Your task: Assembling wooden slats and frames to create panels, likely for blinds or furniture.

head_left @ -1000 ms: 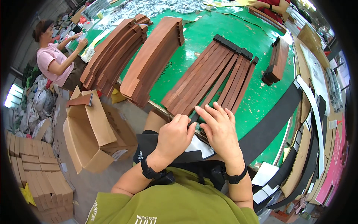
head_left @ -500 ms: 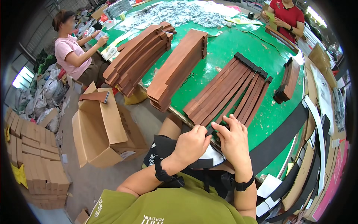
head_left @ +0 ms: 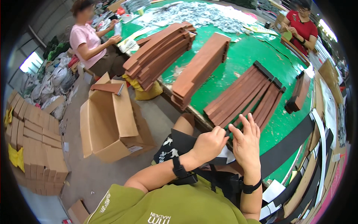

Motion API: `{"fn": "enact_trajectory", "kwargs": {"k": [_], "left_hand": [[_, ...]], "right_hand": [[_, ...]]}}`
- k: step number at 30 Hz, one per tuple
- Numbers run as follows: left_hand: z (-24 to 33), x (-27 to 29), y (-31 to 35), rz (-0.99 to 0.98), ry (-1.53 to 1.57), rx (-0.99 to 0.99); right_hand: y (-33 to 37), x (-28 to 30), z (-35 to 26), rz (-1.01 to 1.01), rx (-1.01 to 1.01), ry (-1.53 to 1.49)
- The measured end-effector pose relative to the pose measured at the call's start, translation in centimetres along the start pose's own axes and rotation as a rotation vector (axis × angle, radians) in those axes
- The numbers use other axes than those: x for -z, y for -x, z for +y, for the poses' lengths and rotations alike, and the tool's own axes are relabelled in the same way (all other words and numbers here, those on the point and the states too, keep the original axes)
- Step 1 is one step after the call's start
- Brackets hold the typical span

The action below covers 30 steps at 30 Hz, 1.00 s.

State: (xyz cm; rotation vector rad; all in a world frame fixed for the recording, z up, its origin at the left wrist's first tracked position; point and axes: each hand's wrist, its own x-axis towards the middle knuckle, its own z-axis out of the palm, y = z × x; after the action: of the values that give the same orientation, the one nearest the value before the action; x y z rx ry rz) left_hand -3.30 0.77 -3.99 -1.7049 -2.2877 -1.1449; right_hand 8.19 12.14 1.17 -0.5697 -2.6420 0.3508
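Both hands meet at the near ends of a fan of brown wood-look slats [head_left: 238,99] with black far ends, lying on a green table. My left hand [head_left: 212,145] is closed, thumb and forefinger pinched together at the near end of a slat. A small dark piece shows by its fingertips, too hidden to name. Beside it, my right hand [head_left: 245,140] has its fingers stretched out and apart, with the thumb close to the left fingertips. Below the hands, white and black material lies across my lap, partly covered by my arms.
Brown slat stacks [head_left: 201,69] stand left of the fan; a small bundle [head_left: 298,91] lies right. An open cardboard box [head_left: 108,123] is on the floor at left, near piled cartons [head_left: 41,149]. Black strips [head_left: 287,143] line the right edge. Two people work across the table.
The whole view has shifted, so the table and hands appear farther right. My hands stay together at the slats' near ends, and the small dark piece between them shows less.
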Motion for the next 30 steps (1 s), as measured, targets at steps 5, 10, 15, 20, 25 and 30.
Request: {"fn": "enact_trajectory", "kwargs": {"k": [5, 10, 15, 20, 25, 30], "left_hand": [[-0.8, 0.1, 0.5, 0.018, 0.059, -0.007], [-2.1, 3.5, 1.6, -0.208, 0.215, 0.181], [-4.9, 7.0, 0.4, -0.093, 0.454, 0.418], [-5.6, 7.9, -0.3, -0.019, 0.623, 0.507], [-6.3, 6.4, 0.1, 0.117, 0.616, 0.468], [-7.8, 5.3, 0.1, 0.052, 0.271, 0.137]], "right_hand": [[0.7, -1.5, -0.6, -0.013, 0.014, 0.039], [0.1, -0.2, -0.9, -0.015, -0.024, 0.070], [0.4, 0.9, -2.0, 0.060, -0.073, -0.005], [1.5, 0.8, -7.7, -0.020, -0.018, -0.266], [1.4, -1.6, -8.2, 0.058, 0.017, -0.343], [0.7, -0.8, -8.4, 0.161, 0.300, -0.482]]}}
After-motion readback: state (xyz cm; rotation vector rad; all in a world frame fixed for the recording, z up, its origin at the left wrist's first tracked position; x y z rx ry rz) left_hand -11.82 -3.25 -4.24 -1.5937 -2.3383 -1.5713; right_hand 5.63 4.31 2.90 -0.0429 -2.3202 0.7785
